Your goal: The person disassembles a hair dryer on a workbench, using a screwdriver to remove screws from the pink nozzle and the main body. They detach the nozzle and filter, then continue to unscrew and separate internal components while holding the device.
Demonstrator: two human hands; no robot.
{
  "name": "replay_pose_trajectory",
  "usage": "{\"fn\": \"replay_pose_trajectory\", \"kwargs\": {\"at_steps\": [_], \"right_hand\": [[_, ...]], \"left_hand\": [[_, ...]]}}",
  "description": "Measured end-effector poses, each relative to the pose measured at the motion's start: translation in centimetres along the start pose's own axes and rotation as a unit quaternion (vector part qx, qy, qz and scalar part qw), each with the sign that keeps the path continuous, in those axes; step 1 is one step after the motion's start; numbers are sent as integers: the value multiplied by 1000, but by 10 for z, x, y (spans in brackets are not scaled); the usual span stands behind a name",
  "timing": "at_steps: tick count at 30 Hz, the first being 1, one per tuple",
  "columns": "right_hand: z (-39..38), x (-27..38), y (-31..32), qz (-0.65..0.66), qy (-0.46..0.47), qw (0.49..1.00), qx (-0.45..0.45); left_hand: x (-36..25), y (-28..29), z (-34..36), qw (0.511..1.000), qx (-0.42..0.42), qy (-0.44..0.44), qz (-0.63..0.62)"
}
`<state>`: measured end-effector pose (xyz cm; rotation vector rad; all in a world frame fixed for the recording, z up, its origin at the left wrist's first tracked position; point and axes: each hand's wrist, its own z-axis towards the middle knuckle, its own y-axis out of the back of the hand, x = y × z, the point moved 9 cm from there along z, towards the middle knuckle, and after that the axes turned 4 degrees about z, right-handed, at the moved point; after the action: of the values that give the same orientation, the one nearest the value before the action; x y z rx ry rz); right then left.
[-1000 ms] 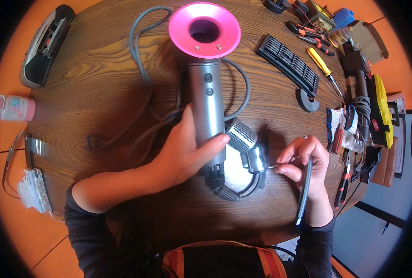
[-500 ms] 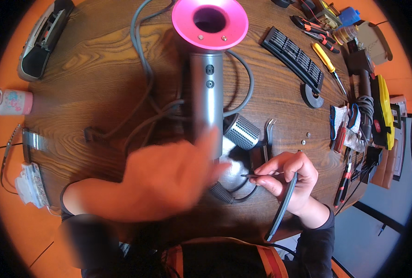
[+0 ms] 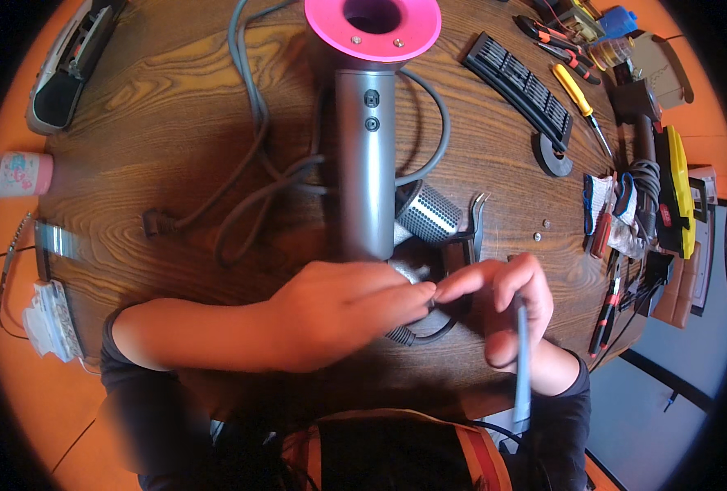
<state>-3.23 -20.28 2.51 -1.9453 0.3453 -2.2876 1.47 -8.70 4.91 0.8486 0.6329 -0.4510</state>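
A hair dryer with a pink ring-shaped head (image 3: 417, 45) and grey handle (image 3: 367, 176) lies in the middle of the table, two small screws on its pink face. Just below the handle's end, my left hand (image 3: 331, 315) is closed, its fingertips meeting the index fingertip of my right hand (image 3: 515, 303). A tiny dark piece at that meeting point is mostly hidden. Across my right palm runs a slim grey bar-shaped tool (image 3: 521, 368), held by the curled fingers. Beside the handle rests a perforated metal filter sleeve (image 3: 430, 211); behind my fingers is a silvery part, largely covered.
A grey cord (image 3: 253, 106) loops left of the dryer to a plug (image 3: 159, 222). To the right are a bit set (image 3: 519, 86), a black ring (image 3: 553, 155), two loose screws (image 3: 538, 236) and a yellow screwdriver (image 3: 574, 90). Pliers (image 3: 605, 323) lie at the right edge.
My left hand has moved from the handle's end to meet my right fingertips. My right index finger has stretched out and the thumb has dropped away. The whole scene has shifted slightly upward.
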Motion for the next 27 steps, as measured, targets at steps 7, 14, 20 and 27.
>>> {"fn": "replay_pose_trajectory", "kwargs": {"at_steps": [7,14,20,27], "right_hand": [[-1,22,4,-40,71,997,6],[0,25,-10,-142,108,982,59],[5,20,-10,-139,73,985,71],[6,8,-10,-116,-51,987,104]], "left_hand": [[19,8,4,994,-33,100,-33],[12,5,3,998,-29,38,-45],[5,2,-1,999,3,-21,-44],[-31,-1,-7,976,9,-180,123]]}}
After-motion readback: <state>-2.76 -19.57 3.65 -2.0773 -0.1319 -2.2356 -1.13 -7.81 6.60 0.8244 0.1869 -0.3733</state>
